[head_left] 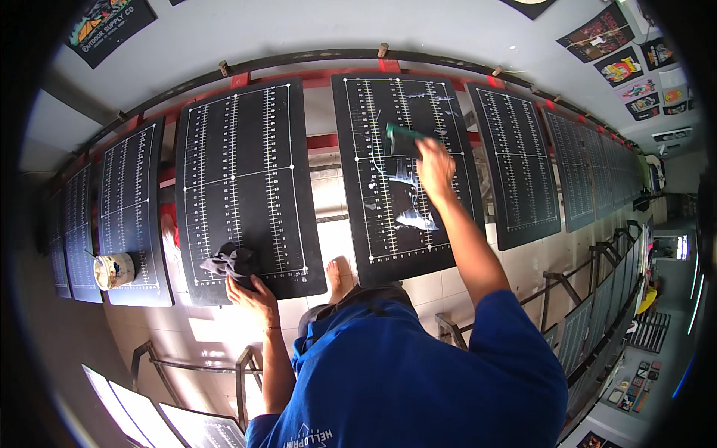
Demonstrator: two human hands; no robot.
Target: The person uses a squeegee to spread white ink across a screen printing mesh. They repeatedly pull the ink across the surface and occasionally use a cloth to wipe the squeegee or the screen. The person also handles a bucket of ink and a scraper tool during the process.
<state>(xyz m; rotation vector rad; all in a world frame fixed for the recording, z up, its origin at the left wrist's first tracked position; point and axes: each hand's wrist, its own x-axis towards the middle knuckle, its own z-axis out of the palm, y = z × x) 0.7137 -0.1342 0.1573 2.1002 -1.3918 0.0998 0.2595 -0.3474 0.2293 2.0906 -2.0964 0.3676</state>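
Observation:
My right hand (435,168) is closed round a small squeegee (404,139) with a green edge. Its blade rests on a black printing board (448,250) marked with white ruler lines. Wet, glossy smears (415,219) lie on that board below and around the blade. To the left, my left hand (255,300) is at the near edge of another black board (205,160). Its fingers close on a crumpled dark grey cloth (230,261) lying there; the fingertips are partly hidden by the cloth.
A stained white tub (113,271) stands on a board further left. More ruled boards (515,160) continue right along a red and black metal frame (321,142). Behind me are dark metal racks (243,377). A bare foot (335,278) shows on the tiled floor between boards.

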